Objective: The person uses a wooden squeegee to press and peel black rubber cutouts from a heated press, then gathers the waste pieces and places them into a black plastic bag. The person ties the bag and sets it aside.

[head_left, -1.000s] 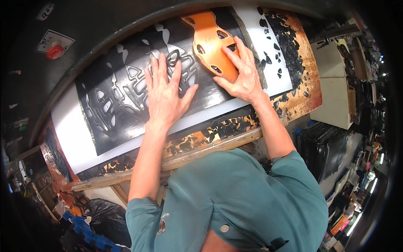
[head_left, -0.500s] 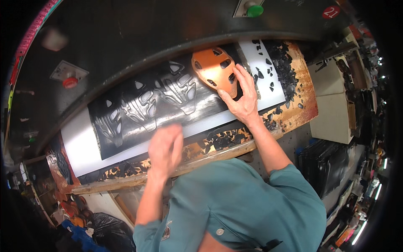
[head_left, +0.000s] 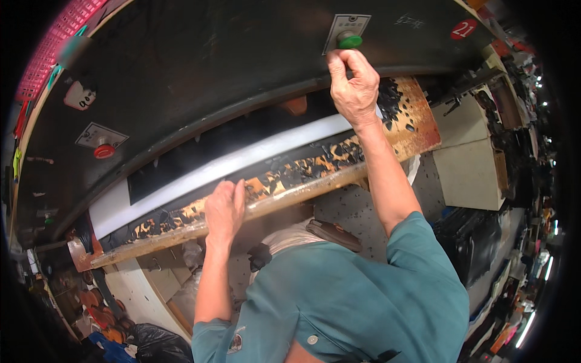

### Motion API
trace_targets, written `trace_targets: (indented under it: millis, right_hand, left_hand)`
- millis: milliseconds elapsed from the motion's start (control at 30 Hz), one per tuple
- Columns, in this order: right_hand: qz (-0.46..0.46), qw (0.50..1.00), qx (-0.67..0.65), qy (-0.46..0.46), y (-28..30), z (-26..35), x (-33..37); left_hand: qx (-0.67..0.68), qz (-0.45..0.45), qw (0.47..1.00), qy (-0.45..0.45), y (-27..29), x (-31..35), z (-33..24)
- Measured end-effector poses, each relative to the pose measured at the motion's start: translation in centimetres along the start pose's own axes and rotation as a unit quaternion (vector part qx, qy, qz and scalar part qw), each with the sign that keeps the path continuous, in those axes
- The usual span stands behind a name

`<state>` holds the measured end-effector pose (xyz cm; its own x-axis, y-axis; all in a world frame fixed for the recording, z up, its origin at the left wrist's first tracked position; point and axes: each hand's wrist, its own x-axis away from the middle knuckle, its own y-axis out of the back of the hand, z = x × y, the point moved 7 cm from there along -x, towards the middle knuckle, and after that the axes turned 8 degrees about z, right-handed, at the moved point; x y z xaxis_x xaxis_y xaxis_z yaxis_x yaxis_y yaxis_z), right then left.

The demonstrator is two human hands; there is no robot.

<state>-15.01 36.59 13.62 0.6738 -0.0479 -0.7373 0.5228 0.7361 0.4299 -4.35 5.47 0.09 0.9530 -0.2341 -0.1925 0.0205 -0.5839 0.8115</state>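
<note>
At the upper right, my right hand [head_left: 355, 91] is raised with its fingers bent together, empty. Its fingertips are right at the lower edge of a green push button [head_left: 350, 41] on the dark machine front; I cannot tell whether they press it. My left hand [head_left: 224, 209] is loosely curled over the near edge of the work bed, with nothing visible in it. Under the overhanging machine head, a small part of the orange cutting die [head_left: 295, 106] shows above the black sheet [head_left: 148, 184]. A white board [head_left: 242, 160] lies beneath that sheet.
Black offcuts [head_left: 302, 173] litter the worn bed along its front wooden rail [head_left: 272, 204]. A red push button [head_left: 104, 150] is at the machine's left. A pale cabinet [head_left: 466, 163] stands to the right, and a black plastic bag [head_left: 158, 343] lies at lower left.
My right hand has left the orange die and risen to the green button. The machine head now covers most of the die and black sheet. My left hand has moved slightly left and down.
</note>
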Motion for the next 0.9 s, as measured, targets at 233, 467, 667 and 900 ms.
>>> trace_targets:
  millis: [233, 467, 667, 900]
  right_hand:
    - [0.080, 0.984, -0.010, -0.157, 0.9, -1.1, 13.4]
    - [0.186, 0.972, 0.064, -0.128, -1.5, -0.9, 16.6]
    - [0.205, 0.968, 0.073, -0.125, -1.5, -0.6, 16.6]
    - [0.229, 0.954, 0.068, -0.182, -1.6, -1.2, 17.2]
  left_hand:
    - [0.001, -0.031, 0.999, -0.010, 0.1, 0.3, -0.3]
    - [0.019, -0.029, 0.999, 0.000, 0.2, 0.2, -0.3]
    - [0.016, -0.041, 0.999, -0.010, 0.3, 0.3, -0.5]
    - [-0.012, -0.024, 1.000, -0.006, 0.2, 0.8, -0.7]
